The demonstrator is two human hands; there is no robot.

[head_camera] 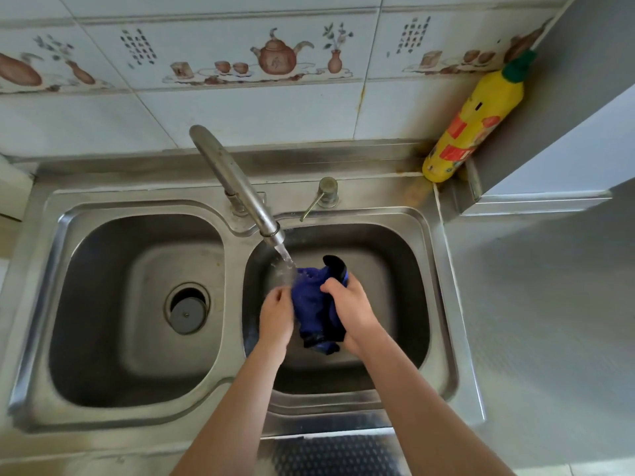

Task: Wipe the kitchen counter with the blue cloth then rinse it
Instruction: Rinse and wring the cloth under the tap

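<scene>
The blue cloth (314, 304) is bunched up and wet over the right basin of the steel double sink (443, 304). My left hand (275, 316) grips its left edge and my right hand (350, 309) grips its right side, fingers curled round the fabric. Water runs from the faucet (237, 187) spout onto the cloth's top left, just above my left hand. The cloth's lower end hangs below my hands.
The left basin has a drain with a grey stopper (187, 312). A small soap dispenser (324, 194) stands behind the right basin. A yellow bottle with a green cap (474, 121) leans in the back right corner. The grey counter (549, 321) extends to the right.
</scene>
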